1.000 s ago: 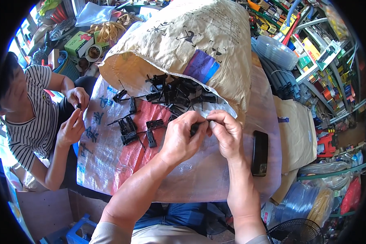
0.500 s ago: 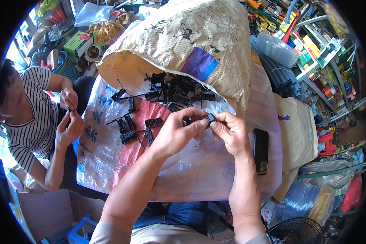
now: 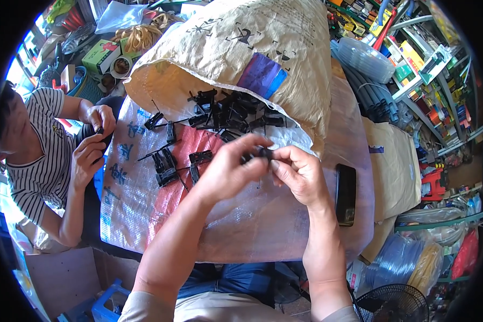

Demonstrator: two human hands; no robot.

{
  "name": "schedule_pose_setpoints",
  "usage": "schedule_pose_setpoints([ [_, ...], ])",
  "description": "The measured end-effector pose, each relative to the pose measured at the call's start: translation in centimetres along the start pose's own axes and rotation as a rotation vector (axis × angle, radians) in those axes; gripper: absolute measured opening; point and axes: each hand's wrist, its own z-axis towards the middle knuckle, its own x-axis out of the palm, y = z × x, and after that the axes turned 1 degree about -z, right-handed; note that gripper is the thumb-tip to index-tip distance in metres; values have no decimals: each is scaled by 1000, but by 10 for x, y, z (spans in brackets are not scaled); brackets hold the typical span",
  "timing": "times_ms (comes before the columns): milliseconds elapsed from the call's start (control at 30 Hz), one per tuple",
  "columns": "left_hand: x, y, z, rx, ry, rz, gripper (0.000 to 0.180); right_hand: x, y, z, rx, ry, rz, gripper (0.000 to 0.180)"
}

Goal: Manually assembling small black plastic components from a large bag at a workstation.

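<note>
Over the middle of the covered table, my left hand (image 3: 235, 167) and my right hand (image 3: 300, 173) pinch a small black plastic part (image 3: 261, 154) between them. Fingers cover much of that part, and my left fingers are slightly blurred. Just beyond, a heap of black plastic parts (image 3: 236, 111) with thin rods spills from the mouth of a large woven sack (image 3: 198, 51). To the left of my left hand lie several loose black pieces (image 3: 165, 167) on a red and white patch of the plastic sheet (image 3: 228, 236).
A black phone (image 3: 345, 194) lies at the table's right side. At the left sits a person in a striped shirt (image 3: 43, 145), holding a small dark piece. Crowded shelves (image 3: 424, 86) and coiled tubing (image 3: 366, 64) fill the right. A black fan (image 3: 392, 303) stands at lower right.
The black part between my hands has turned, and its round face no longer shows clearly. My left fingers have shifted on it. The other person's hands have moved slightly.
</note>
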Motion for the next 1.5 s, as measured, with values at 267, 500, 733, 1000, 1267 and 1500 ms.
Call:
schedule_pose_setpoints([
  [267,-44,-2,4,-93,-228,-904,28,29,-30,14,-495,16,-972,26],
  [500,-40,-3,6,-149,-170,-806,17,-8,-14,8,-187,-198,-15,23],
  [733,-22,-4,3,-331,-119,-603,20,-17,-17,13,-339,-175,311,15],
  [1000,3,-25,-4,-205,-125,150,59,-8,-18,11,-314,-198,268,18],
  [1267,10,-11,-5,116,-210,442,33,-3,-16,11,-273,-179,227,17],
  [1500,11,-13,-4,-29,-172,337,35,-5,-18,11,-286,-156,72,11],
])
